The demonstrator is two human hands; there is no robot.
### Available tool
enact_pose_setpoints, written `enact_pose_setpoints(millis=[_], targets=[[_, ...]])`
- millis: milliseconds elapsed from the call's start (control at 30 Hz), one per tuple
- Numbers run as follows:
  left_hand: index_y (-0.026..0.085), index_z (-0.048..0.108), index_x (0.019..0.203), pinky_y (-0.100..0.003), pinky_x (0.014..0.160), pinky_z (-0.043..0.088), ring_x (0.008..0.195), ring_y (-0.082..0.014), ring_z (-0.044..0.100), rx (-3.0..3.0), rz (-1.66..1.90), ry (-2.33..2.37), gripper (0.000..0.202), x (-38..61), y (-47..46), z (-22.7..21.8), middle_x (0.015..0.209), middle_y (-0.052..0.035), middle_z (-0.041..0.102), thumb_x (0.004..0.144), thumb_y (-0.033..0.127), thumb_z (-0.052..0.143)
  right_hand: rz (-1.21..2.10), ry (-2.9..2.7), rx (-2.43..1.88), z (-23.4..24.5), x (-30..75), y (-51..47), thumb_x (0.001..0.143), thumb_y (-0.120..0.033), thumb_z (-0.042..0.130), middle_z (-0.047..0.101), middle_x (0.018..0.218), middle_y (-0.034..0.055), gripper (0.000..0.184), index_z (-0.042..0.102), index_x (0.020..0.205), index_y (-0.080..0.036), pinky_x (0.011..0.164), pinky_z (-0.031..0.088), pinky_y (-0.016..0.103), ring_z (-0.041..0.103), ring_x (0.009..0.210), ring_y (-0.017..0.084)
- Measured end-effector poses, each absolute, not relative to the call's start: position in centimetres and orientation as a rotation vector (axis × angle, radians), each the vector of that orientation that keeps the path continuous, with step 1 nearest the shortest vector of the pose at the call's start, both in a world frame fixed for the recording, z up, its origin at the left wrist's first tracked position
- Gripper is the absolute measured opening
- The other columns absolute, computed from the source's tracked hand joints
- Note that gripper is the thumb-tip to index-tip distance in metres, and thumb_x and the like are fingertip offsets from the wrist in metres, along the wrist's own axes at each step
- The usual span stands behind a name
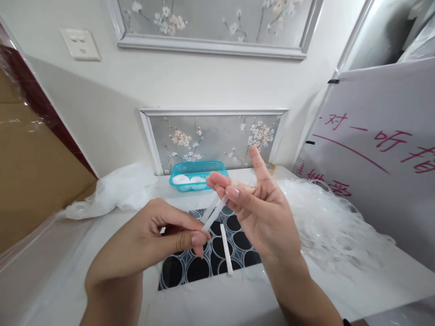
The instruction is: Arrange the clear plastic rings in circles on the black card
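Observation:
A translucent white band [215, 214], with two strands running side by side, stretches between my two hands above the dark mat. My left hand [149, 242] pinches its lower end between thumb and fingers. At the upper end, my right hand [267, 210] grips it between thumb and fingertips, the index finger pointing up. Beneath the hands, the black mat [197, 269] with grey ring patterns lies on the white table [190, 308]. A flat white strip [226, 250] rests on the mat, apart from both hands.
Behind the hands, a blue plastic basket [199, 165] holds white round pieces. A heap of clear, ring-like bands [333, 222] spreads at the right. White plastic bagging [115, 188] lies at the left, near a cardboard box [37, 167]. A tape roll [271, 168] sits by the wall.

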State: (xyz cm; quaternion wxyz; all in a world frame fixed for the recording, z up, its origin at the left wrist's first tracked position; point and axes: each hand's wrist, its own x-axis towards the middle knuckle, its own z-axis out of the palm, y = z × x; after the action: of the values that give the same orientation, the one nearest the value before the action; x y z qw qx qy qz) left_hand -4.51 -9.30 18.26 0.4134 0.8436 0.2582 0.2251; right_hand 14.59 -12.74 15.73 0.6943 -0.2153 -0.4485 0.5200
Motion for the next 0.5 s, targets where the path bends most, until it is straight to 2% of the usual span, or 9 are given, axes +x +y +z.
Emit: enact_pose_setpoints(millis=[133,333,433,500], targets=[[0.024,0.077,0.08,-0.022,0.048,0.046,0.053,-0.0145,0.061,2.105,0.573,0.635,0.017,-4.48,-9.22,18.08,0.062,-0.0039,0.07,0.085,0.029,0.062,1.169,-0.988,-0.463,15.77,14.69,-12.65,0.081,-0.026,0.069,0.076,0.09,-0.0031,0.104,-0.01,0.149,-0.032,0.1,0.045,0.058,0.064,0.11,0.024],[0.023,0.076,0.076,-0.021,0.048,0.044,0.052,-0.0125,0.058,2.151,0.574,0.648,0.022,-4.27,-9.26,18.35,0.06,-0.0022,0.068,0.088,0.032,0.059,1.136,-0.995,-0.461,15.85,14.64,-12.71,0.08,-0.024,0.069,0.075,0.095,-0.0021,0.105,-0.009,0.148,-0.036,0.098,0.046,0.06,0.064,0.11,0.026],[0.024,0.075,0.081,-0.022,0.059,0.05,0.064,-0.0146,0.064,2.195,0.663,0.763,0.027,-3.86,-9.26,18.04,0.068,-0.0013,0.07,0.091,0.036,0.054,1.092,-1.039,-0.47,16.06,14.69,-13.12,0.08,-0.025,0.07,0.075,0.095,-0.0027,0.104,-0.007,0.148,-0.041,0.093,0.051,0.06,0.066,0.106,0.026],[0.026,0.075,0.092,-0.024,0.072,0.052,0.081,-0.0167,0.067,2.178,0.825,0.877,0.029,-3.53,-9.34,17.58,0.085,-0.0016,0.073,0.094,0.04,0.049,1.089,-1.119,-0.475,16.14,14.92,-13.46,0.08,-0.026,0.07,0.074,0.097,-0.0029,0.105,-0.009,0.147,-0.043,0.088,0.055,0.057,0.069,0.099,0.027]])
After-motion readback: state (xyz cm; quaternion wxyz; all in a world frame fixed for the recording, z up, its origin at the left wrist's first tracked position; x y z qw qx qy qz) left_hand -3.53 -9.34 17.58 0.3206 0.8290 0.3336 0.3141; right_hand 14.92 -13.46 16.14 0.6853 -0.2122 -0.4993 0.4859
